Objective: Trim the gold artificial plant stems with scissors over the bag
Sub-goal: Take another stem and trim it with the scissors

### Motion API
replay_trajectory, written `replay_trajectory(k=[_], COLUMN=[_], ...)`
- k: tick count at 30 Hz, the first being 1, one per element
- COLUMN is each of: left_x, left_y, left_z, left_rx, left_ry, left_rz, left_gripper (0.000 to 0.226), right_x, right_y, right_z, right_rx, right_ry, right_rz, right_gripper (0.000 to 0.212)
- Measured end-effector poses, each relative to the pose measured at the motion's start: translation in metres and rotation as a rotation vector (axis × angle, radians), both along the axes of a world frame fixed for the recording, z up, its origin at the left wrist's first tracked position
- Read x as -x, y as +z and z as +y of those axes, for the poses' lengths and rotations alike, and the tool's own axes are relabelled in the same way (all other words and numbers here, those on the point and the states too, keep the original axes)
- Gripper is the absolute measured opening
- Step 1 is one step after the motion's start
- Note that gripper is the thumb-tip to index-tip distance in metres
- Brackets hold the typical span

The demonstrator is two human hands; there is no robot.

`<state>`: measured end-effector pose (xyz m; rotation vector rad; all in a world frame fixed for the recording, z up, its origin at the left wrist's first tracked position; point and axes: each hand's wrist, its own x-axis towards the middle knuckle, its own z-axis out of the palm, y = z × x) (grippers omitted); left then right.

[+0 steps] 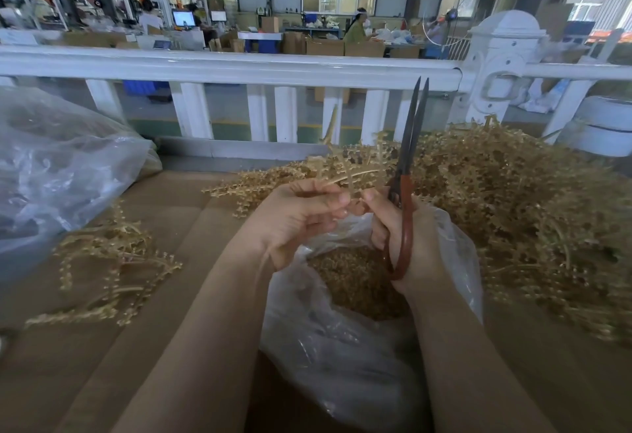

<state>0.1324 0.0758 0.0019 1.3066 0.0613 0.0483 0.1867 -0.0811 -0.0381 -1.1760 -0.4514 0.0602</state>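
Nearest the viewer, a clear plastic bag [342,357] sits open on the brown desk [143,347], holding a layer of gold clippings [355,282]. Directly above its mouth, the left hand [297,224] pinches a gold artificial plant stem [345,176] between thumb and curled fingers, the sprig fanning upward. Just beside it, the right hand [407,237] grips the red handles of the scissors [408,159], fingers curled through the loop; the dark blades point upward and stand nearly closed, tips slightly apart. A small group of gold stems [109,261] lies on the desk at left, near a second, crumpled clear bag [51,165]. A large heap of gold stems [513,200] covers the desk at right. Beyond stands a white railing [239,66].
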Motion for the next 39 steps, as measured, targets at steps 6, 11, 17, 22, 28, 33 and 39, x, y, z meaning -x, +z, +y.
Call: replay_trajectory(k=[6, 11, 17, 22, 28, 33, 39], left_x=[0.003, 0.001, -0.001, -0.004, -0.004, -0.003, -0.004], left_y=[0.002, 0.001, 0.0, -0.001, -0.001, -0.002, -0.004], left_z=[-0.003, 0.001, 0.007, 0.013, 0.013, 0.011, 0.007], left_rx=[0.008, -0.001, 0.091, 0.201, 0.15, 0.1, 0.088], left_ry=[-0.056, -0.02, 0.087, 0.223, 0.31, 0.29, 0.308], left_rz=[-0.03, -0.08, -0.162, -0.242, -0.32, -0.349, -0.358], left_gripper=[0.033, 0.04, 0.027, 0.027, 0.037, 0.025, 0.02], right_x=[0.004, 0.008, 0.008, 0.006, 0.01, 0.009, 0.008], right_y=[0.005, 0.007, 0.007, 0.002, -0.004, -0.004, -0.006], right_z=[0.003, 0.003, 0.003, 0.005, 0.008, 0.008, 0.009], right_rx=[-0.011, -0.022, 0.048, 0.355, 0.821, 0.88, 0.943], right_ry=[-0.023, 0.012, -0.086, -0.216, -0.369, -0.442, -0.484], right_rz=[0.035, -0.011, -0.076, -0.239, -0.463, -0.494, -0.487], right_gripper=[0.017, 0.01, 0.033, 0.043, 0.061, 0.064, 0.067])
